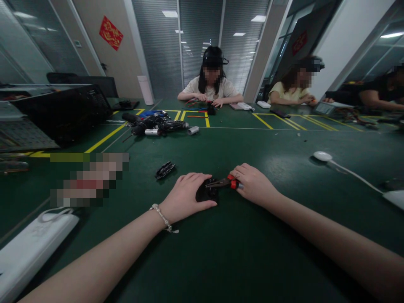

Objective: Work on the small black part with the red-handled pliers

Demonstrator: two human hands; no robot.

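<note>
My left hand (186,195) grips a small black plastic part (206,196) by its edges, low on the green table (252,261). In my right hand (252,183) is a pair of needle-nose pliers (221,183) with red and black handles. The jaws point left and reach over the black part; whether they pinch anything is too small to tell. Beyond my left hand lies another black ribbed plastic piece (166,170), apart from both hands.
Farther back is a pile of black cables and tools (154,124) with silvery cylinders (193,130). At left are a white power strip (38,248) and a black computer case (63,113). A white mouse-like device (322,156) trails a cable. Co-workers (211,84) sit across the table.
</note>
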